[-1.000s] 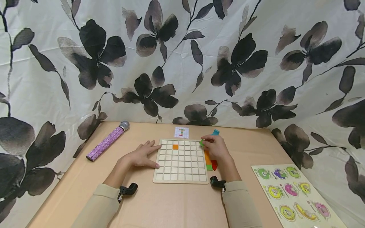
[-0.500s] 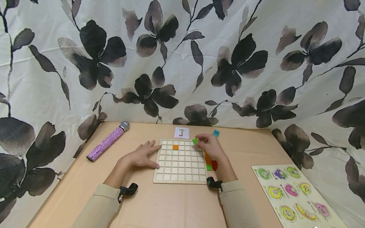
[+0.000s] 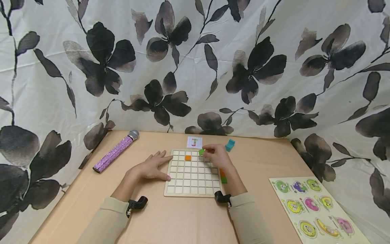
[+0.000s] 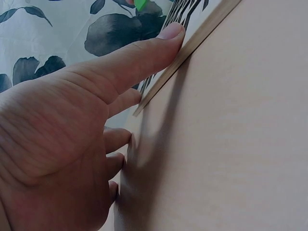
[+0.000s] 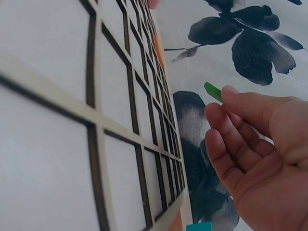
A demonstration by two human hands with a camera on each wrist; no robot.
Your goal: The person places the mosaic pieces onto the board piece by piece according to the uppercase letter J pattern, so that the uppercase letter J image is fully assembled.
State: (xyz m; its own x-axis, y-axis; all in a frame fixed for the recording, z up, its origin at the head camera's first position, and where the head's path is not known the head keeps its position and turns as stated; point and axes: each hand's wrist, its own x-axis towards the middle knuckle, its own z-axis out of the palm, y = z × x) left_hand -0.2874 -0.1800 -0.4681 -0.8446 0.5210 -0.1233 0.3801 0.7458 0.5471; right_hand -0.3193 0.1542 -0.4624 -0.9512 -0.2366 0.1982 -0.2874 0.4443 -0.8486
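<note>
A wooden grid board [image 3: 192, 176] with square cells lies on the table. One orange square tile [image 3: 188, 158] sits in a cell of its upper part. My right hand [image 3: 217, 156] pinches a small green tile [image 3: 201, 152] between thumb and fingers, over the board's far right part. In the right wrist view the same green tile [image 5: 213, 91] sticks out past the fingertips, held above the grid. My left hand [image 3: 153, 166] lies spread at the board's left side. The left wrist view shows the thumb [image 4: 172, 32] resting on the board's edge, the other fingers straight and reaching toward the table.
Behind the board lies a small pattern card [image 3: 194, 142]. Blue tiles [image 3: 230, 145] lie at the back right; green tiles [image 3: 223, 179] lie by the board's right edge, partly behind my right arm. A glittery purple microphone [image 3: 115, 151] is at left, a fruit picture sheet [image 3: 313, 206] at right.
My right hand has moved left with the green tile, from the board's right edge to over its far rows, uncovering the blue tiles. The left hand stays put.
</note>
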